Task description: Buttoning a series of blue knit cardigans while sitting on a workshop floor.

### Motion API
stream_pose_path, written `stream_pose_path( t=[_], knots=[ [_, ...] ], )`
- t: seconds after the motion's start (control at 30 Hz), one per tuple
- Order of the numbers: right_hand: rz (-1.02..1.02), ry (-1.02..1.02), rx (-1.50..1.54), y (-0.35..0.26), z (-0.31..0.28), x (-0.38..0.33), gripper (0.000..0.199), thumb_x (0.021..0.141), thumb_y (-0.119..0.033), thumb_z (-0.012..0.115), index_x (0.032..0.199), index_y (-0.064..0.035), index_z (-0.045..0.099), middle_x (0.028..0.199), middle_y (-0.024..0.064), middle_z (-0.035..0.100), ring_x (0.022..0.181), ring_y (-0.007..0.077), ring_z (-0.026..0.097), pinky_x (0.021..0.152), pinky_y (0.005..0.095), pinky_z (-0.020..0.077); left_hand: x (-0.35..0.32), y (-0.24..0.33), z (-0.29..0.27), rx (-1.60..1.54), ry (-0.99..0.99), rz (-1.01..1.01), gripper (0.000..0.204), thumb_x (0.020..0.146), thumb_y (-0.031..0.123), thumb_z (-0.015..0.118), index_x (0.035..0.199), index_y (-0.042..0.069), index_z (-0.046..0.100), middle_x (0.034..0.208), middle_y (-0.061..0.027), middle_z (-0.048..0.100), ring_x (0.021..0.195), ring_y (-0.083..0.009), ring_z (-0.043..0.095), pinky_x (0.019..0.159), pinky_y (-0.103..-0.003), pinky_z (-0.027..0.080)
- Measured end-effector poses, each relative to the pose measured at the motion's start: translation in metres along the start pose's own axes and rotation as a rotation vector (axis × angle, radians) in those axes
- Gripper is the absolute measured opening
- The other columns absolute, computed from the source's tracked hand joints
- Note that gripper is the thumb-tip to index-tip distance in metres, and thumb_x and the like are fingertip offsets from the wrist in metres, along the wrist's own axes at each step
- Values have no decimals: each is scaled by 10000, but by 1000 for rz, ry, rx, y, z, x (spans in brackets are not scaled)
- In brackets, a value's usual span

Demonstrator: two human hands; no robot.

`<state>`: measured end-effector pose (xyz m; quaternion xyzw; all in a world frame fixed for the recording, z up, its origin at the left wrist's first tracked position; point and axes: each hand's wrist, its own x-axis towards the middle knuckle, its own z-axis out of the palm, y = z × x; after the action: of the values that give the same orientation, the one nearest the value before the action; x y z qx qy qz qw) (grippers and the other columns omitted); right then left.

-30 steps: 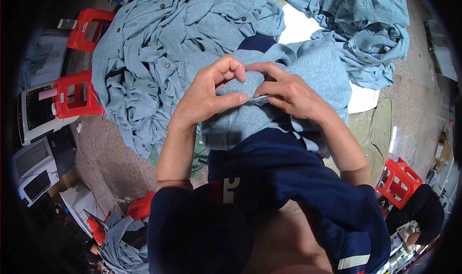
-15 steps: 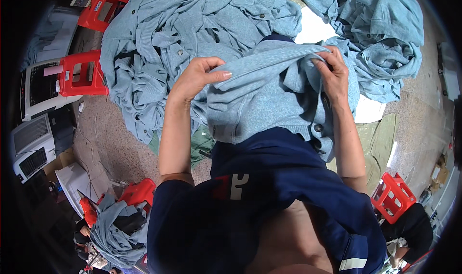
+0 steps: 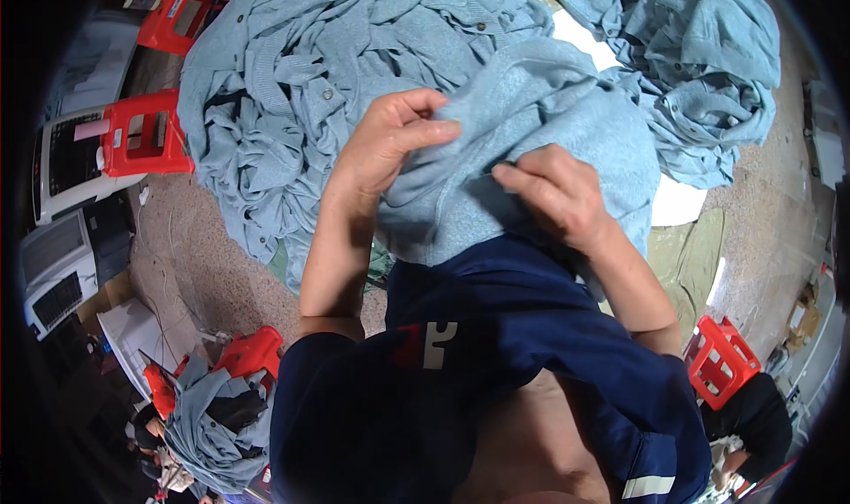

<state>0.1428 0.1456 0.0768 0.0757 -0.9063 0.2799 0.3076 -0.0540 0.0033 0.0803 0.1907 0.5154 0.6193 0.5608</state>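
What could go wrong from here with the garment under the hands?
The light-blue garment could get mixed up with the pile of garments beside it: their colours look alike and they seem to meet. Its loose cloth might also slip or bunch: the left hand and right hand are close together, leaving the folds farther right unheld.

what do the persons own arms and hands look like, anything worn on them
The left hand and right hand are bare, with no gloves, and no watch or bracelet shows at the wrists. The forearms are uncovered too. Short, dark navy sleeves end around the elbows, part of a navy top with a red and whitish marking on its front.
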Motion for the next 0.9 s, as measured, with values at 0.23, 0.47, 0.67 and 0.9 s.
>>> stream_pose_path(
  t=[0.23, 0.47, 0.67, 0.9],
  knots=[
    [6, 129, -60, 10, 5, 5, 223, 677, 42, 669, 886, -25, 629, 831, 76, 585, 681, 202, 617, 535, 301, 511, 5, 4, 39, 226, -95, 28, 207, 873, 162, 685, 985, -10, 657, 867, 23, 622, 814, -48, 542, 735, -208, 432],
    [239, 108, 62, 8, 9, 3, 300, 656, 53, 696, 931, -39, 623, 930, 105, 589, 738, 247, 615, 605, 320, 527, 9, -9, 36, 669, -105, 472, 235, 787, 23, 728, 977, -41, 605, 904, -44, 604, 816, -120, 555, 777, -236, 442],
    [479, 58, 264, 13, 2, 14, 318, 675, 63, 658, 973, -30, 597, 957, 104, 579, 744, 264, 603, 616, 338, 497, 8, -5, 42, 789, -47, 599, 252, 749, 72, 743, 956, -14, 629, 884, -110, 636, 807, -219, 634, 712, -307, 498],
    [516, 84, 177, 18, 9, 10, 164, 700, 32, 650, 851, -7, 599, 774, 92, 583, 657, 242, 595, 567, 320, 464, 9, -8, 39, 925, 22, 574, 184, 784, 117, 735, 870, -15, 639, 754, -117, 621, 666, -264, 615, 587, -334, 471]
  ],
)
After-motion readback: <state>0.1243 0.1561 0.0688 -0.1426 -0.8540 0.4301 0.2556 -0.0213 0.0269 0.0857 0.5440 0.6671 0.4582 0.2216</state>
